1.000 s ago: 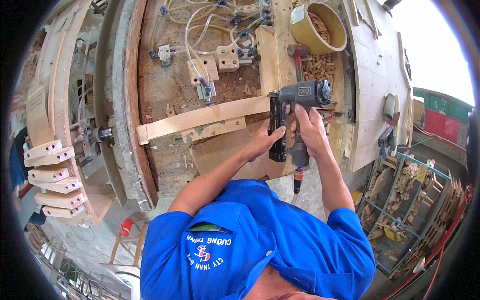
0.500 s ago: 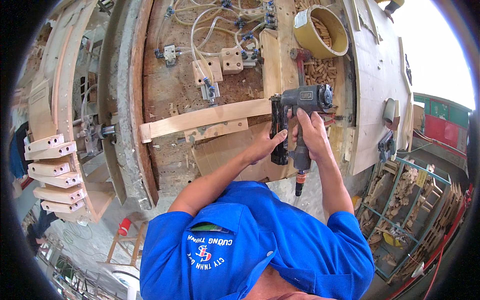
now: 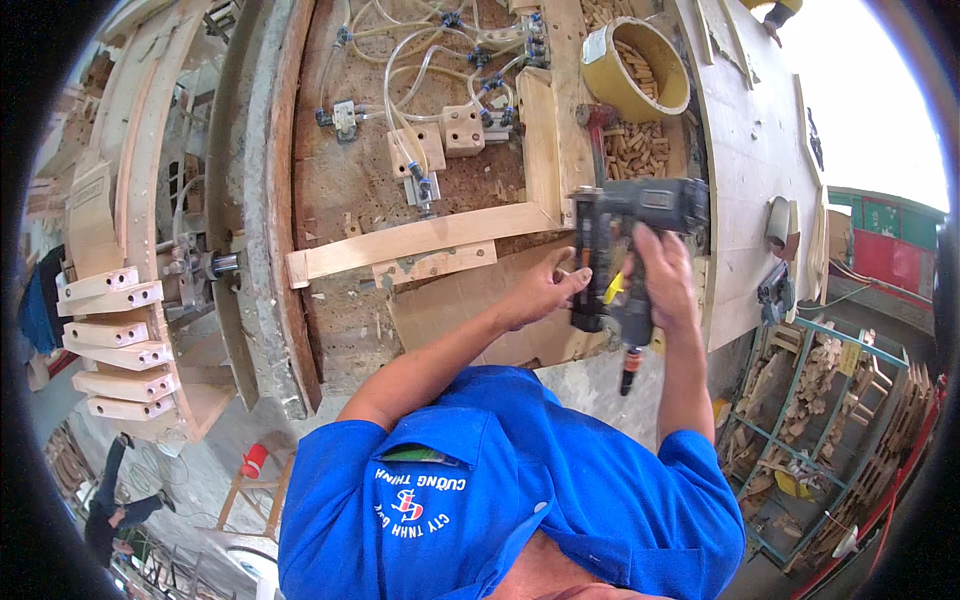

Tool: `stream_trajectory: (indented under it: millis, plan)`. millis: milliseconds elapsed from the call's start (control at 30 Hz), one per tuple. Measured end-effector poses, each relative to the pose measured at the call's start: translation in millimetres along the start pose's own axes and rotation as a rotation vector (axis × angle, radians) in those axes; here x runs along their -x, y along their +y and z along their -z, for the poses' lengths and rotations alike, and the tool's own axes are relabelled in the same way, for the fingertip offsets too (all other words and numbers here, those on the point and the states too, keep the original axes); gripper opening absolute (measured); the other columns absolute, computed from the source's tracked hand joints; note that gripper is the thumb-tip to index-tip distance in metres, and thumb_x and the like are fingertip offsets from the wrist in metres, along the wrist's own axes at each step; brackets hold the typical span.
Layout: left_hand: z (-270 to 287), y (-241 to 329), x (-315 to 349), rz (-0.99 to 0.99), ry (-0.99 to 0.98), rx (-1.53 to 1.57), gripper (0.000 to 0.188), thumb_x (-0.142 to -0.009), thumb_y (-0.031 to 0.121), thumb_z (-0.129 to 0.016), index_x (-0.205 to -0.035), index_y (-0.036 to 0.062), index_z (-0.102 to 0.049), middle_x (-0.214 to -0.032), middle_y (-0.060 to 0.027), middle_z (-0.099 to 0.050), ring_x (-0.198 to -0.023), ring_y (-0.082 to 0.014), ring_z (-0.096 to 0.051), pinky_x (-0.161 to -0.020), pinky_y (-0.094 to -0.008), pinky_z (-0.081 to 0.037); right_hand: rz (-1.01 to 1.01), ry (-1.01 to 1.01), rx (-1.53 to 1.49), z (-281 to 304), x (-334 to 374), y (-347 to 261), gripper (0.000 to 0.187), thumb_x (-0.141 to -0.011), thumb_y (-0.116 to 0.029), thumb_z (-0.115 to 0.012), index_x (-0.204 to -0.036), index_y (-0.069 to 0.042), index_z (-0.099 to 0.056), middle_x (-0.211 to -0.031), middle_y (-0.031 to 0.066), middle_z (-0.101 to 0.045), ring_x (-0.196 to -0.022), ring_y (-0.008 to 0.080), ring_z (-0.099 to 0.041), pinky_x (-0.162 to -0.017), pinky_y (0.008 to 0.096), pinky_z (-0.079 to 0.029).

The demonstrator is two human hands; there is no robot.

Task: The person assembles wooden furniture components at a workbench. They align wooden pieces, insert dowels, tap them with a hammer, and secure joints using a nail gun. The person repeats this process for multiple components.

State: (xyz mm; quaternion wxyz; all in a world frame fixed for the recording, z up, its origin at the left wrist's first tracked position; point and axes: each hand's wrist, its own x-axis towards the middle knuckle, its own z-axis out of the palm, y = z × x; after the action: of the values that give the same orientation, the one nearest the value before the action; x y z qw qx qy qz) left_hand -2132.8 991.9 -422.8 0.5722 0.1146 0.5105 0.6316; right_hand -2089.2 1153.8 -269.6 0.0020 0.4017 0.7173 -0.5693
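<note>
My right hand [image 3: 668, 280] is wrapped round the handle of a black pneumatic nail gun [image 3: 655, 205]. The gun is over the right side of the bench, its long magazine upright on its left. Beside that magazine is my left hand [image 3: 540, 292], thumb and fingers apart; whether a fingertip touches the gun I cannot tell. A long, slightly curved pale wooden strip [image 3: 430, 239] lies across the bench in front of my hands. Its right end meets another wooden piece [image 3: 540, 140] at a corner. Below the strip is a short wooden block with holes [image 3: 435, 264].
Clear hoses and pneumatic fittings [image 3: 420, 60] spread over the far bench. A yellow bucket [image 3: 605, 80] of wooden dowels stands at far right, near loose dowels [image 3: 637, 150] and a hammer [image 3: 597, 117]. Drilled wooden pieces [image 3: 125, 355] are stacked at left; a wood rack [image 3: 810, 430] stands at right.
The nail gun has moved right with my right hand, uncovering the corner where the strip meets the other piece. My left hand has shifted slightly right, its fingers no longer round the magazine.
</note>
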Motion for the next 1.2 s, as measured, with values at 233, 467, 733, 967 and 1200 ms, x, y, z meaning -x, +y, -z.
stream_trajectory:
  millis: [233, 467, 733, 967, 1200]
  plan:
    - [55, 9, 41, -0.259, 0.261, -0.298, 0.049, -0.105, 0.034, -0.071, -0.142, 0.0023, -0.063, -0.116, -0.0132, -0.077, -0.106, -0.0179, -0.07, -0.095, -0.036, -0.056, 0.087, 0.533, 0.517, 168, 9, -7, 0.037, -0.108, -0.035, -0.066, -0.107, 0.002, -0.069, -0.078, 0.0081, -0.068, -0.064, 0.0139, -0.065, -0.056, 0.0313, -0.053]
    - [197, 62, 82, -0.418, 1.089, -0.671, 0.037, -0.102, 0.031, -0.074, -0.126, 0.0039, -0.072, -0.098, -0.012, -0.081, -0.087, -0.0245, -0.077, -0.081, -0.0398, -0.06, 0.305, 0.764, 1.367, 301, -73, 71, 0.046, -0.105, -0.027, -0.063, -0.135, 0.008, -0.059, -0.138, 0.028, -0.056, -0.124, 0.046, -0.06, -0.103, 0.051, -0.051]
    - [291, 97, 44, -0.373, 1.277, -1.076, 0.028, -0.099, 0.032, -0.07, -0.11, 0.0066, -0.076, -0.094, -0.0198, -0.077, -0.088, -0.0405, -0.075, -0.079, -0.0504, -0.058, 0.161, 0.757, 1.361, 292, -100, 109, 0.058, -0.104, -0.023, -0.064, -0.153, 0.004, -0.048, -0.16, 0.0206, -0.043, -0.144, 0.0428, -0.05, -0.112, 0.0497, -0.05]
    - [297, 117, 29, -0.272, 1.219, -1.101, 0.031, -0.1, 0.036, -0.068, -0.097, 0.0056, -0.075, -0.091, -0.0196, -0.076, -0.087, -0.0422, -0.074, -0.08, -0.0507, -0.056, 0.713, 0.757, 1.184, 198, -33, 147, 0.046, -0.098, -0.016, -0.07, -0.141, -0.004, -0.061, -0.132, 0.02, -0.065, -0.123, 0.0429, -0.062, -0.104, 0.0511, -0.051]
    - [214, 61, 80, -0.233, 0.93, -1.274, 0.035, -0.105, 0.037, -0.064, -0.095, 0.0045, -0.074, -0.09, -0.0197, -0.074, -0.086, -0.0414, -0.07, -0.078, -0.052, -0.054, 0.207, 0.559, 0.751, 84, 63, 236, 0.047, -0.09, -0.01, -0.072, -0.135, 0.0, -0.064, -0.123, 0.0252, -0.065, -0.117, 0.0457, -0.063, -0.099, 0.0532, -0.053]
